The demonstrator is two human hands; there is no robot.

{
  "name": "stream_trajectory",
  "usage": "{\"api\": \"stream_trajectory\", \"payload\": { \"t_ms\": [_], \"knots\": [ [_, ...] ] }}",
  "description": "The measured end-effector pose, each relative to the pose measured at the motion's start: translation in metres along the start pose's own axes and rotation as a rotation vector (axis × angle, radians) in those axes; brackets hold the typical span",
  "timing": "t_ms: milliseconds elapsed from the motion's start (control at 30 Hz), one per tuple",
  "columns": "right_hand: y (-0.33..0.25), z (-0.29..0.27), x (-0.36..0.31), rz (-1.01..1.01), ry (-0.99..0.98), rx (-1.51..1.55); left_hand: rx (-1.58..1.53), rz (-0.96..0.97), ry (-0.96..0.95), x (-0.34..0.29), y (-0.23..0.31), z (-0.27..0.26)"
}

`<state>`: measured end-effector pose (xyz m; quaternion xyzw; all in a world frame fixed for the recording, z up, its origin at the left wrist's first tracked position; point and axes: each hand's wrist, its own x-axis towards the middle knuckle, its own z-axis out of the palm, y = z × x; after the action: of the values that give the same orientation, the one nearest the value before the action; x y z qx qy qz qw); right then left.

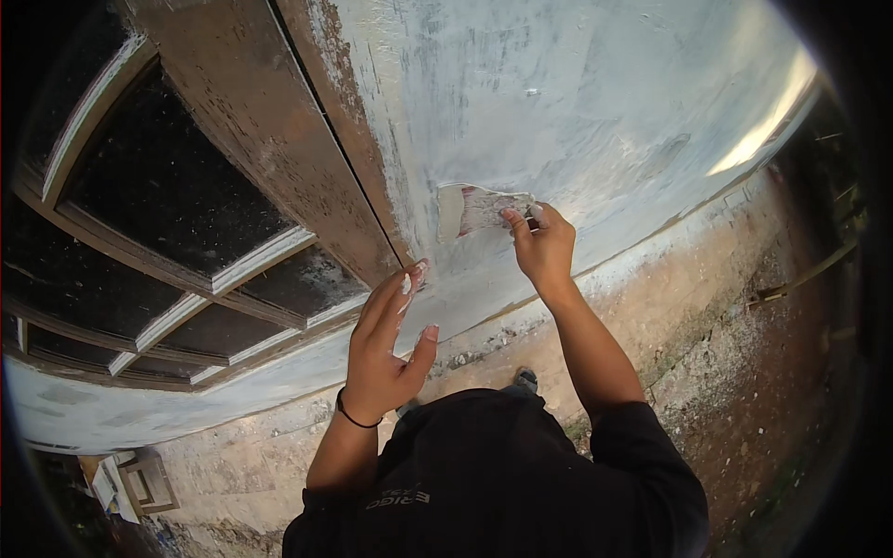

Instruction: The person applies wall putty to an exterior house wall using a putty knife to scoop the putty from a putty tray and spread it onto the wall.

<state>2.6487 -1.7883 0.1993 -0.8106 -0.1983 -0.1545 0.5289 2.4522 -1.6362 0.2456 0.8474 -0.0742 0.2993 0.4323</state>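
My right hand [545, 246] grips a flat putty knife [488, 210] by its right end, thumb on top. The blade is smeared with pale putty, thickest along its left edge, and lies against or very close to the whitish wall [595, 102]. Lower and to the left, my left hand [383, 352] is raised with its fingers stretched out and the thumb apart, holding nothing. White putty coats its fingertips, which are beside the brown wooden frame [358, 163]; whether they touch it I cannot tell.
At left is a brown window [177, 177] with dark glass panes and pale bars. Below the wall runs a stained, dirt-flecked floor [688, 307]. A small wooden frame [149, 484] sits at the lower left, and a stick [805, 277] is at the right.
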Motion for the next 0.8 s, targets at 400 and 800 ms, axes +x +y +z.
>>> {"api": "stream_trajectory", "payload": {
  "t_ms": [400, 800],
  "knots": [
    [0.017, 0.005, 0.008, -0.283, 0.194, -0.059, 0.099, 0.024, 0.078, 0.023, -0.002, 0.013],
    [0.033, -0.009, 0.01, -0.293, 0.246, -0.103, 0.089, 0.006, 0.084, 0.025, 0.001, 0.021]
  ]
}}
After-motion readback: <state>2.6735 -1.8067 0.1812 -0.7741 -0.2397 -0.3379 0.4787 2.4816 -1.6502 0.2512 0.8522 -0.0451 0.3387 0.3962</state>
